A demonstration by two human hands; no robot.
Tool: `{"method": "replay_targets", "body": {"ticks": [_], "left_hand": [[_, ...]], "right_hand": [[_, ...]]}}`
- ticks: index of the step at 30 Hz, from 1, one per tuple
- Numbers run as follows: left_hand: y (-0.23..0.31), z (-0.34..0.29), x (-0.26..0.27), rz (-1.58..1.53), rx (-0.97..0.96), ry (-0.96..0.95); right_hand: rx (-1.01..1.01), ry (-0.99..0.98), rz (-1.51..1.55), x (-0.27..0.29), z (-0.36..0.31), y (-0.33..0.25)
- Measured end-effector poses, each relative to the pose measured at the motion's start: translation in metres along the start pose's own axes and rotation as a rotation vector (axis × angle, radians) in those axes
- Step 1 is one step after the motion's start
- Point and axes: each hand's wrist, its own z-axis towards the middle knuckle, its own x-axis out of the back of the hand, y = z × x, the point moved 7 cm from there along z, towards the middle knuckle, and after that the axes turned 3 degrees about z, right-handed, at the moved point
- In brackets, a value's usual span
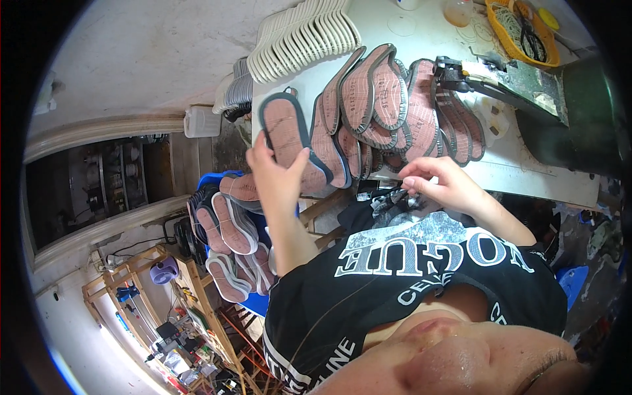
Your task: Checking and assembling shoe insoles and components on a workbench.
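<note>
My left hand (pixel 280 176) grips a pink insole (pixel 284 128) with a dark grey bound edge, thumb on one side and fingers on the other. It is held up at the left end of the white worktable (pixel 526 185). Beside it lies a loose heap of similar pink insoles (pixel 374 92), overlapping one another. My right hand (pixel 442 184) hovers at the table's near edge, in front of the heap. Its fingers are loosely bent, with the thumb a little apart, and nothing shows between them.
A green sewing machine (pixel 579 115) stands at the right. White soles (pixel 306 39) are stacked in a row at the back left. A yellow basket (pixel 523 33) of string and tools sits at the far right. Bundled insoles (pixel 230 230) fill a blue crate (pixel 257 303) at my left.
</note>
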Motion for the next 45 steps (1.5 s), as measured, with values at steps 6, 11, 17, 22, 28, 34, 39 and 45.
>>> {"method": "replay_targets", "body": {"ticks": [6,11,17,22,28,34,39,45], "left_hand": [[0.086,-0.013,-0.031,-1.142,-0.124,-0.411],[0.157,-0.012,-0.064,-1.184,-0.229,-0.547],[0.213,-0.011,-0.105,-1.423,-0.181,-0.805],[0.258,-0.019,-0.120,-1.325,-0.329,-0.880],[0.276,-0.009,-0.137,-1.190,-0.417,-0.613],[0.306,0.010,-0.135,-1.107,-0.324,-0.590],[0.340,0.045,-0.163,-1.082,-0.257,-0.599],[0.347,0.078,-0.220,-0.875,-0.396,-0.546]], "right_hand": [[0.324,0.103,0.186,0.016,0.010,-0.053],[0.452,0.239,0.269,0.047,0.006,-0.082],[0.308,-0.233,0.938,0.094,-0.004,-0.050],[0.283,-0.085,0.824,0.118,0.005,-0.024],[0.065,0.093,0.374,0.173,-0.026,-0.054],[0.054,0.265,0.233,0.197,-0.026,-0.065],[0.235,0.265,0.426,0.191,-0.035,-0.039],[0.189,0.439,0.750,0.208,-0.049,-0.026]]}}
